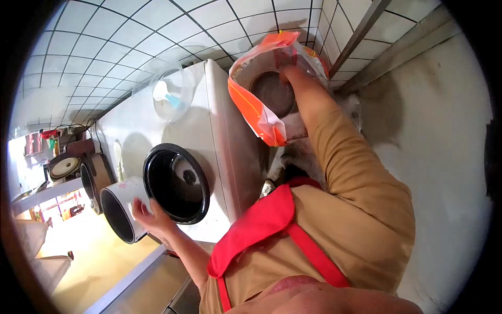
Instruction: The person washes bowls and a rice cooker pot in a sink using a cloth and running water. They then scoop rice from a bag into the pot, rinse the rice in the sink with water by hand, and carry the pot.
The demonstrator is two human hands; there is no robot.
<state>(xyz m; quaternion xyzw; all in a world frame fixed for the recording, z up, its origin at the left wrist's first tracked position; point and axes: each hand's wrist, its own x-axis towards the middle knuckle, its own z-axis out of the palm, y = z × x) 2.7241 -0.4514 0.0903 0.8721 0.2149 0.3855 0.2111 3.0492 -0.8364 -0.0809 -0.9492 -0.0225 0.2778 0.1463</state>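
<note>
Right, nearest my lens is the red apron point(259, 220), at 6 o'clock. At 8 o'clock is the L hand point(151, 217): fingers apart & loosely bent, nothing seen in its grasp. It's by the rims of the black pot point(203, 201) & white pot point(137, 201), but can't tell if it touches either. Both sit on/by the white counter point(196, 123), w/ the black one close to the counter's near edge.

At 1 o'clock is the orange sack point(243, 110), mouth gaping, soft rim folded outward in places. R hand point(286, 76) is inside it, at the far side; fingers mostly hidden, so can't tell if they're spread or pinching smth. A dark disc point(272, 97) shows deep in the sack, just beside the wrist.

Farther, approx 10 o'clock, a clear bowl point(163, 111) w/ a scoop point(161, 90) in it, near the tiled wall point(209, 23).

Risks, as I judge them: the sack's rim is floppy, so a forearm leaning on it could fold it in or tip the lot; the sleeve point(340, 146) could snag the plastic on the way out. L hand is poss. the bigger worry: eyes on the sack, one careless swing & the black pot gets shoved toward the edge.
</note>
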